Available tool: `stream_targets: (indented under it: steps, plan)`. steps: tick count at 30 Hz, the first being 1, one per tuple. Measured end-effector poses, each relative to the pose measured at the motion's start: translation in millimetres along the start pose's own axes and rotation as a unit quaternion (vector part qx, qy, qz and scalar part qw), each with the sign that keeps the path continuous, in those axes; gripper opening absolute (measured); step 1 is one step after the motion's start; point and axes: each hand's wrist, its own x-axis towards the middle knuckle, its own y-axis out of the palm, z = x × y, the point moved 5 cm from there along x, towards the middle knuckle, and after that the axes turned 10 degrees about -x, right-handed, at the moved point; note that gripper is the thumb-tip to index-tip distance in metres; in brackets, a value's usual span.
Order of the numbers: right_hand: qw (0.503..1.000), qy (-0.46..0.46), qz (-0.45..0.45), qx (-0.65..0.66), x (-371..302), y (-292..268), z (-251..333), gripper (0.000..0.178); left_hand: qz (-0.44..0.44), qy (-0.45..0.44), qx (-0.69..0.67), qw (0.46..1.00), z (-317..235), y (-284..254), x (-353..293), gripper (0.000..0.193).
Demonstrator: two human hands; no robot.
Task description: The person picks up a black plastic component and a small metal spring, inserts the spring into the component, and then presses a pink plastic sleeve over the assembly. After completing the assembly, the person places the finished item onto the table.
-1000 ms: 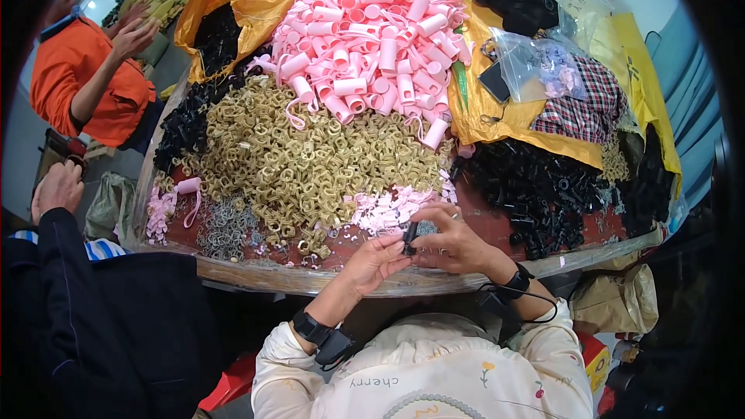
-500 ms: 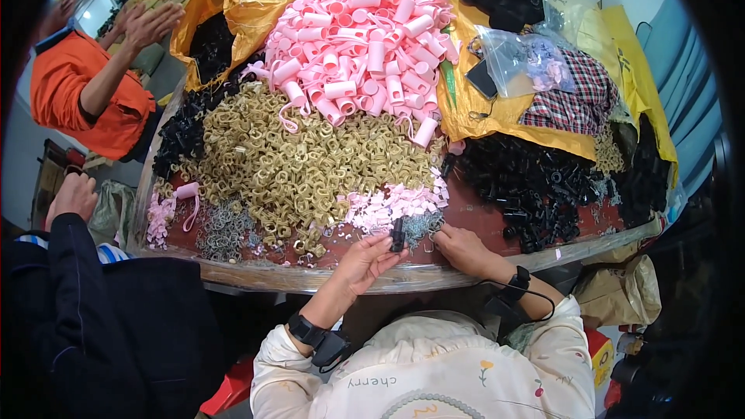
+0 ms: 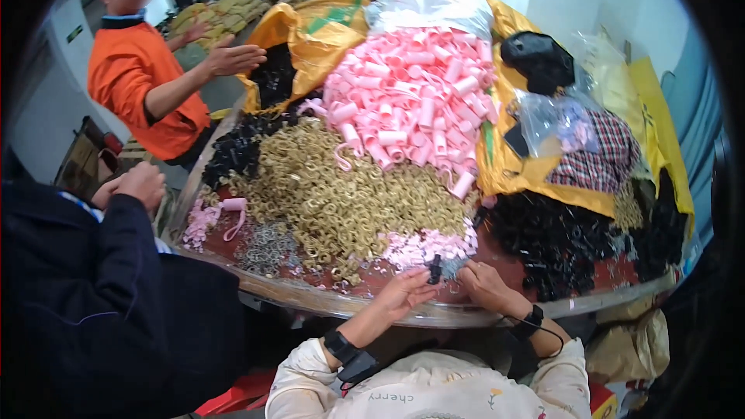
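My left hand [image 3: 405, 293] pinches a small black plastic part [image 3: 435, 268] between thumb and fingers, holding it upright above the near table edge. Beside it, my right hand [image 3: 483, 287] has its fingers pressed together at a small heap of grey metal pieces [image 3: 453, 268]; whatever lies between those fingertips is hidden. Just beyond both hands is a patch of small pale pink pieces [image 3: 423, 248]. A wide pile of gold-coloured rings [image 3: 334, 194] spreads behind that, and pink plastic cylinders with straps [image 3: 419, 101] are heaped farther back.
Black plastic parts [image 3: 543, 240] cover the table's right side. More grey metal pieces [image 3: 266, 248] lie at the left. Yellow sacks [image 3: 322, 43] flank the heaps. A person in orange [image 3: 147, 93] stands far left; a dark-sleeved person [image 3: 116, 264] sits nearer.
My view has tilted up, so the table appears lower and farther right. The standing person's arms are now stretched toward the table. My hands keep their places, the black part still in the left.
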Motion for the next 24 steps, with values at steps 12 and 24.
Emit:
stream_targets:
  steps: [12,24]
  plan:
    - [0.983,-0.156,-0.082,-0.050,37,-24,29,0.024,0.045,0.038,-0.008,0.998,-12,3,5,0.021]
    - [0.938,0.086,-0.059,0.330,32,12,-12,0.009,0.120,0.031,-0.048,0.991,-22,18,-5,0.025]
